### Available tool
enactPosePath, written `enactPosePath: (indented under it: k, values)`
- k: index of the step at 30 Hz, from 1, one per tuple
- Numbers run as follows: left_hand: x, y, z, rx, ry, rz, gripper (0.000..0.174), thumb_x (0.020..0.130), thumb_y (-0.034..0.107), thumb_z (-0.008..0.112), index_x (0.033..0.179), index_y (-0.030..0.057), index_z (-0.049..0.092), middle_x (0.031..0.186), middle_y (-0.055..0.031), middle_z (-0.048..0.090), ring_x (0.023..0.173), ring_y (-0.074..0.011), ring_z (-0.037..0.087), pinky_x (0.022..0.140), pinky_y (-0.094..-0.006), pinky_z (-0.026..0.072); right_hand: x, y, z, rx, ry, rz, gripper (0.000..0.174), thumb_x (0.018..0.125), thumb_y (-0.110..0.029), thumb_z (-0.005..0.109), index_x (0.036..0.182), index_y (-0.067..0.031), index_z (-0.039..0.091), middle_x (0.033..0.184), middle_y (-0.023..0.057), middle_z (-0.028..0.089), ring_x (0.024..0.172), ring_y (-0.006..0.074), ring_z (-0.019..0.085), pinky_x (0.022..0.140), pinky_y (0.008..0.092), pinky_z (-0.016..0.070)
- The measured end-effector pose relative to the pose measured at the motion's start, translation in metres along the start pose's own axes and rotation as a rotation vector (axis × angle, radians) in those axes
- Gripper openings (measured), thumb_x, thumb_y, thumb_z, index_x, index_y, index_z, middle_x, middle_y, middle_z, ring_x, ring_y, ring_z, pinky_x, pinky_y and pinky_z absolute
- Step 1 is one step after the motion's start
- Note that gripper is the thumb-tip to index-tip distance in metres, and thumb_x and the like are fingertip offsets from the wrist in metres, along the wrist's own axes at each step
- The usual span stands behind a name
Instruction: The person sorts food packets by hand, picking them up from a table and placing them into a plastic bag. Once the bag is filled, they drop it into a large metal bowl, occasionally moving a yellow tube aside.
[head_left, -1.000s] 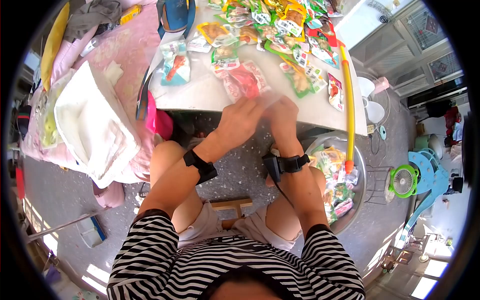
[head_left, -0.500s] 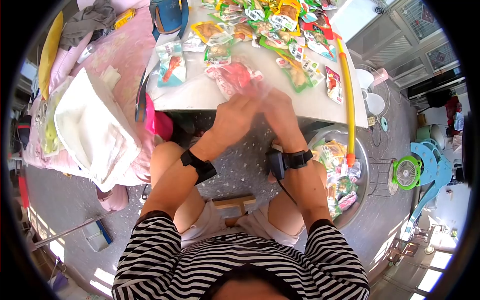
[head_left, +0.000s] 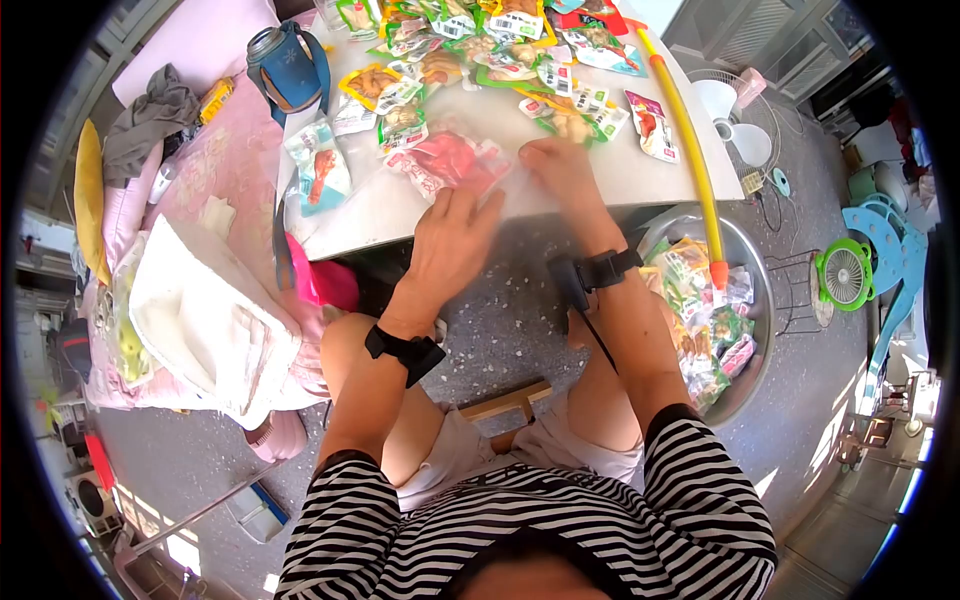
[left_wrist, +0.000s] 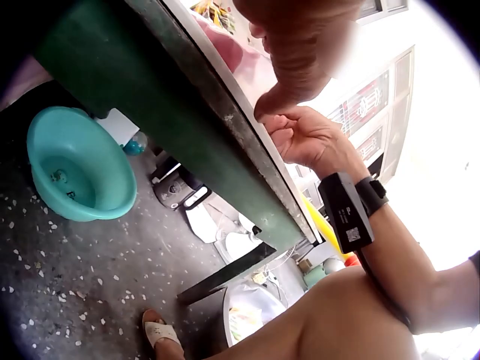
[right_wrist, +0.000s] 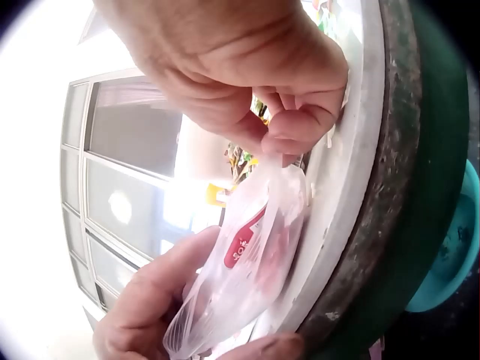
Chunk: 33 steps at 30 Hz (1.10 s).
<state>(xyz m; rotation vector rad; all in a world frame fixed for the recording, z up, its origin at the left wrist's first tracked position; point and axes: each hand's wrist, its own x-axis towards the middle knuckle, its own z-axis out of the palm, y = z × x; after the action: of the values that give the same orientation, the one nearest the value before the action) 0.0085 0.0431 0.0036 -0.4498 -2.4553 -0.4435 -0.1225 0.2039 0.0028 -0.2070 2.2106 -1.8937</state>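
A clear plastic bag (right_wrist: 247, 262) with a red-and-white packet (head_left: 450, 160) inside lies at the table's near edge. My right hand (head_left: 565, 175) pinches the bag's gathered end between thumb and curled fingers, as the right wrist view shows (right_wrist: 247, 82). On the bag's other side is my left hand (head_left: 450, 245), its thumb and fingers spread along the film (right_wrist: 157, 292). In the left wrist view the left hand (left_wrist: 300, 52) hangs over the table edge, just above the right hand (left_wrist: 311, 142).
Many colourful food packets (head_left: 480, 50) are heaped on the white table (head_left: 640, 190). A yellow tube (head_left: 690, 140) runs along its right side, above a metal basin (head_left: 765, 340) of packets. A blue bottle (head_left: 285, 75) stands at the left; a teal tub (left_wrist: 82, 165) sits below.
The hands were close together at the bag's end; the left has drawn away from the right, its fingers now spread. The head view has turned, shifting the table.
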Motion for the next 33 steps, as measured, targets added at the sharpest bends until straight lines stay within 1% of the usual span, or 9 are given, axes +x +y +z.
enactPosePath:
  k: [10,13,16,19,23,26,29,32,33]
  values:
    - [0.001,-0.016,0.006,-0.245,0.186,-0.089,0.027,0.068,-0.004,0.068,0.095,0.0043,0.07,0.072,-0.0089,0.052,0.068,-0.0249,0.055,0.056,-0.0344,0.0444,0.007,0.0,-0.01,0.136,0.125,-0.054,0.019,0.083,-0.018,0.073,0.082,0.0001,0.065,0.066,0.0028,0.061,0.052,0.0071,0.048,0.041,0.0238,0.0344]
    - [-0.001,-0.011,0.007,-0.213,0.186,-0.085,0.029,0.068,-0.004,0.068,0.095,0.0046,0.07,0.073,-0.0085,0.052,0.068,-0.0253,0.055,0.057,-0.0344,0.0442,0.001,-0.004,-0.024,0.119,0.181,0.077,0.039,0.087,-0.037,0.067,0.081,0.0013,0.064,0.064,0.004,0.06,0.05,0.0085,0.049,0.041,0.0254,0.0355]
    - [0.001,-0.006,0.004,-0.133,0.171,-0.036,0.028,0.068,-0.004,0.068,0.095,0.0046,0.069,0.074,-0.0081,0.052,0.068,-0.0253,0.054,0.056,-0.035,0.0442,-0.017,-0.01,-0.034,0.028,-0.006,0.226,0.066,0.087,-0.061,0.054,0.081,0.0039,0.064,0.062,0.0069,0.06,0.047,0.0112,0.05,0.041,0.0253,0.0372]
    - [0.003,-0.002,0.004,-0.079,0.161,0.007,0.028,0.068,-0.003,0.068,0.095,0.0047,0.069,0.075,-0.0076,0.052,0.067,-0.0252,0.054,0.056,-0.0353,0.0441,-0.036,-0.012,-0.028,-0.07,-0.177,0.309,0.082,0.083,-0.074,0.045,0.082,0.0059,0.064,0.061,0.0098,0.061,0.045,0.0132,0.051,0.041,0.0246,0.0388]
    - [0.002,-0.002,0.006,-0.061,0.162,0.03,0.029,0.068,-0.003,0.068,0.096,0.0054,0.069,0.075,-0.0074,0.052,0.067,-0.0252,0.054,0.055,-0.035,0.0442,-0.041,-0.009,-0.03,-0.102,-0.164,0.345,0.079,0.085,-0.074,0.043,0.081,0.0025,0.063,0.06,0.0094,0.062,0.046,0.0147,0.053,0.042,0.0266,0.0411]
    - [0.002,0.0,0.009,-0.069,0.15,0.056,0.031,0.067,-0.005,0.068,0.096,0.0052,0.069,0.075,-0.0071,0.053,0.067,-0.0252,0.054,0.055,-0.0348,0.0449,-0.051,-0.013,-0.015,0.081,-0.383,0.429,0.068,0.088,-0.064,0.05,0.08,0.0023,0.062,0.059,0.0076,0.061,0.047,0.0129,0.054,0.042,0.0258,0.0427]
    - [0.001,0.002,0.011,-0.071,0.144,0.1,0.031,0.067,-0.005,0.068,0.097,0.0046,0.069,0.075,-0.0074,0.053,0.068,-0.0257,0.055,0.056,-0.0353,0.0453,-0.052,0.012,0.008,0.33,-0.244,0.127,0.051,0.091,-0.048,0.058,0.078,0.0013,0.063,0.058,0.0056,0.06,0.045,0.0099,0.053,0.04,0.0237,0.0423]
    - [0.002,0.004,0.008,-0.094,0.186,0.101,0.031,0.067,-0.003,0.07,0.098,0.0034,0.069,0.076,-0.0074,0.054,0.067,-0.0252,0.054,0.057,-0.0349,0.0451,-0.053,-0.01,0.011,0.271,-0.17,0.083,0.035,0.09,-0.027,0.063,0.074,0.0039,0.062,0.058,0.0087,0.06,0.04,0.0118,0.053,0.034,0.0227,0.0419]
    - [0.002,0.005,0.007,-0.104,0.208,0.095,0.031,0.067,-0.003,0.07,0.098,0.0034,0.069,0.076,-0.0075,0.054,0.067,-0.025,0.054,0.057,-0.0348,0.045,-0.051,-0.014,0.011,0.255,-0.171,0.043,0.035,0.09,-0.027,0.063,0.074,0.0038,0.062,0.058,0.0088,0.061,0.04,0.0118,0.054,0.035,0.023,0.0425]
